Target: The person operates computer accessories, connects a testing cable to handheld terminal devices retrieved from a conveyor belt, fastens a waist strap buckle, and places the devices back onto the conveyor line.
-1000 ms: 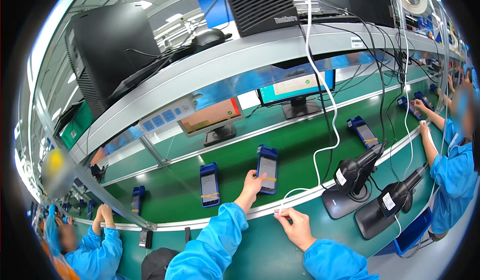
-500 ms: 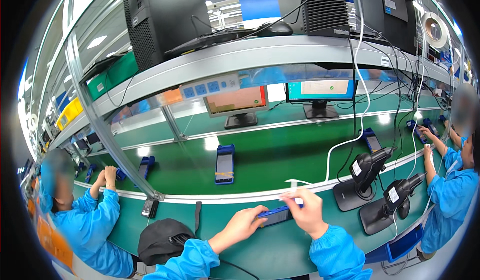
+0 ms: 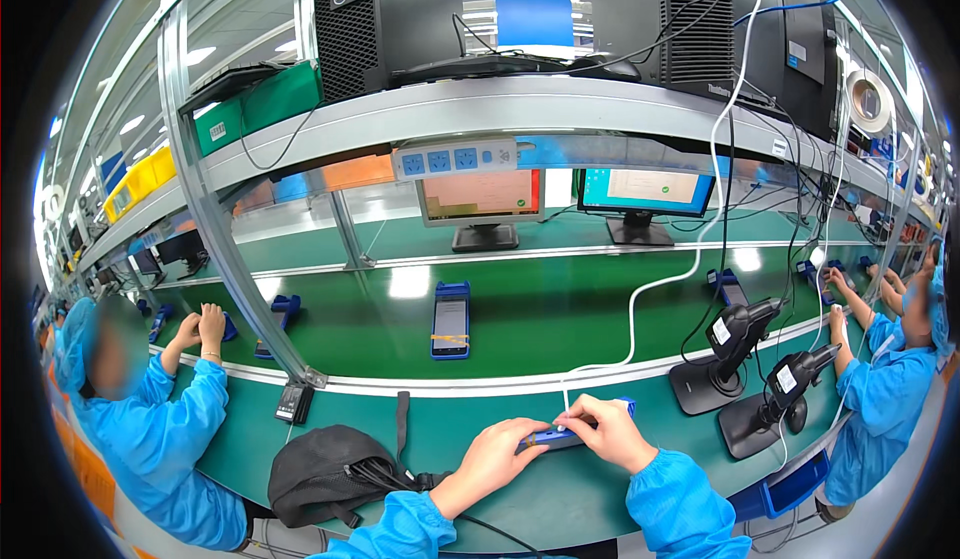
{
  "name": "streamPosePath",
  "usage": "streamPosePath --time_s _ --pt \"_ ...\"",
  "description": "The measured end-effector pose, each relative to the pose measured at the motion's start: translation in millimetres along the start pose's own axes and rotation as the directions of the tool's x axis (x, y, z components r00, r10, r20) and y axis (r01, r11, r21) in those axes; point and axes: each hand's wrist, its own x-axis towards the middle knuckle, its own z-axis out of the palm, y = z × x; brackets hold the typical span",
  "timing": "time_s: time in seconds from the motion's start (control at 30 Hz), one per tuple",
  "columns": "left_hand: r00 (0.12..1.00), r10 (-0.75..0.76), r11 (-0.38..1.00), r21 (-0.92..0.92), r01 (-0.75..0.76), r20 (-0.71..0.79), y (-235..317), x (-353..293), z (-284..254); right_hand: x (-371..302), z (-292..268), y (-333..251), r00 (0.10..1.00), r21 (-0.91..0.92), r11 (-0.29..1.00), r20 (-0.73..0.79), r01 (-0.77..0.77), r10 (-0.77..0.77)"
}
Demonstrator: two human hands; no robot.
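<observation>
My left hand [image 3: 498,461] grips one end of a blue handheld terminal [image 3: 562,440] above the bench, close to its front edge. The terminal lies on its long side, so its narrow blue edge faces up, and an orange-yellow band shows by my left fingers. Pinched in my right hand [image 3: 610,433] is the end of a white cable [image 3: 632,321], right at the terminal's upper edge. My fingers cover the plug, so I cannot tell whether it sits in a port. Another blue terminal [image 3: 451,321] with a yellow band lies screen up on the green belt ahead.
To the left on the bench rest a black bag [image 3: 335,471] and a small black box [image 3: 293,402]. Two black scanners on stands, one nearer [image 3: 790,384] and one farther [image 3: 735,337], stand right. A metal shelf [image 3: 590,109] crosses above. Co-workers in blue sit at both sides.
My right hand has brought the white cable's end down to the terminal's edge. The terminal has tipped so its narrow side faces up. The whole view has shifted slightly.
</observation>
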Motion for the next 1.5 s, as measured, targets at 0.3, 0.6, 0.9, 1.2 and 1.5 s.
streamPosePath --time_s 0.3,0.6,0.9,1.2,1.5 --pt "0.986 0.167 0.973 0.162 -0.165 0.001 2 -43 -8 -11 9 -13 0.999 -0.204 0.978 0.002 0.044 -0.044" --pt "0.989 0.128 0.976 0.167 -0.139 0.075 1 -56 -8 -14 20 -2 0.996 -0.141 0.990 -0.081 0.024 -0.036" --pt "0.987 0.147 0.976 0.152 -0.156 0.069 -7 -53 -7 -13 20 -12 0.995 -0.164 0.986 -0.095 -0.009 -0.007" --pt "0.987 0.133 0.970 0.194 -0.149 0.094 -3 -49 -13 -9 41 -23 0.950 -0.638 0.755 -0.121 0.148 -0.288" --pt "0.965 0.260 0.965 0.034 -0.261 0.041 18 -45 -5 -6 27 3 0.959 -0.585 0.781 -0.020 0.217 -0.281"
